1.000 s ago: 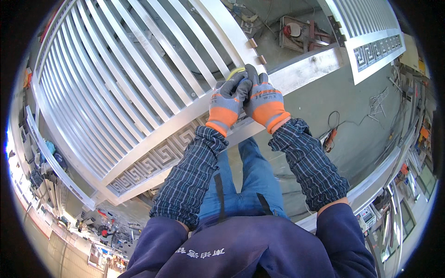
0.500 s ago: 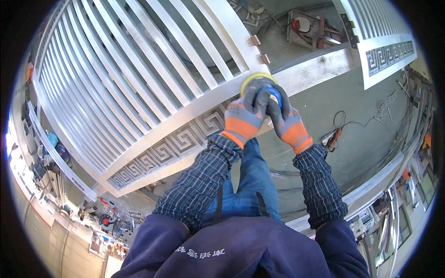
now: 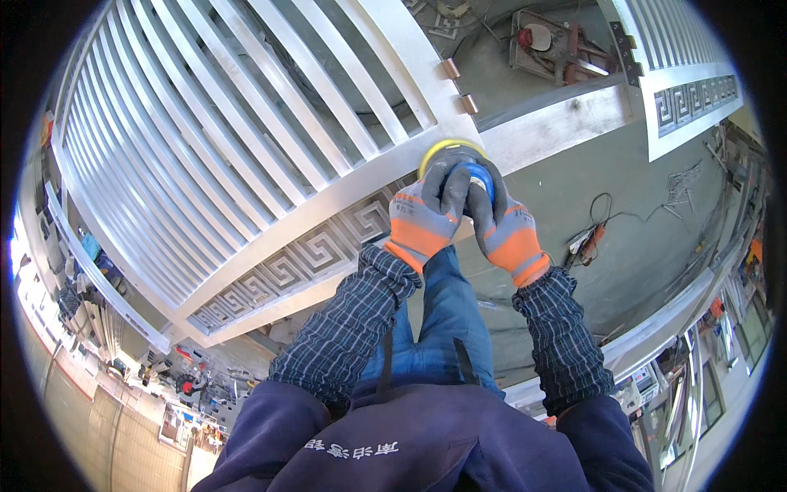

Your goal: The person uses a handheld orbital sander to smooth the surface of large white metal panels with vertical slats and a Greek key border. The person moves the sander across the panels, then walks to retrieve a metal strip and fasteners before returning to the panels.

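Both hands (image 3: pixel 426 215) closed round a half-hidden blue tool (image 3: pixel 482 174), perhaps a sander, over a frame (image 3: pixel 270 236) with fretwork (image 3: pixel 320 251) inside.

Smooth grey-green floor (image 3: pixel 566 189) spreads under a rust-brown, angular metal frame (image 3: pixel 571 51). Right of the frame lies a thin, pale wire rack (image 3: pixel 683 185); far left of the frame, white light (image 3: pixel 23 275) glares near beige ribbed panelling (image 3: pixel 123 435).

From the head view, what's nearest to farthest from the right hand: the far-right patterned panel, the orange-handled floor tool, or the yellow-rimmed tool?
1. Yellow-rimmed tool: in the right hand.
2. Orange-handled tool: floor, to its right.
3. Patterned panel: farther right, ahead.
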Demonstrator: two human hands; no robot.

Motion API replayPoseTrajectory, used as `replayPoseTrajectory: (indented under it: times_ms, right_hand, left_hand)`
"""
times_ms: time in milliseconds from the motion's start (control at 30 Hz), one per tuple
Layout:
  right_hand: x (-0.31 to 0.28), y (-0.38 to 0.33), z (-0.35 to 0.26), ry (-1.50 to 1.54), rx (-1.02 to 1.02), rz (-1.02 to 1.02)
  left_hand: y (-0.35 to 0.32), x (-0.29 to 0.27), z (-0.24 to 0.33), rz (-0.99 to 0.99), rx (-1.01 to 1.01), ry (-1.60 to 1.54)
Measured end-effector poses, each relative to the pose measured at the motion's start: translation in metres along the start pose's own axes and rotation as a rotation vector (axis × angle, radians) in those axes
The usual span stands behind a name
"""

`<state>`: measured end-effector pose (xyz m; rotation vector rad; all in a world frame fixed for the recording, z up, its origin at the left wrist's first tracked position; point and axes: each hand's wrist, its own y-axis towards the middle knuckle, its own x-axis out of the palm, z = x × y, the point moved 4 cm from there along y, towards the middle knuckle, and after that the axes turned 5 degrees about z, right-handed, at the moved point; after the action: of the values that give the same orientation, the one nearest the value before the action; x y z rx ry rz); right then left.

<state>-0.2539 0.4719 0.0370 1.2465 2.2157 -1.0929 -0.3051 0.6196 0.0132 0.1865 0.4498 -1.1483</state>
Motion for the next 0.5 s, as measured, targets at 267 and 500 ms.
replayPoseTrajectory:
  times_ms: [267,500]
  right_hand:
    - [0.0,0.005,-0.006,-0.04,-0.074,-0.032]
    - [0.0,0.014,-0.002,-0.091,-0.05,-0.143]
  left_hand:
    - [0.001,-0.004,-0.001,0.019,0.074,-0.039]
    - [0.004,-0.008,-0.005,-0.049,-0.12,-0.011]
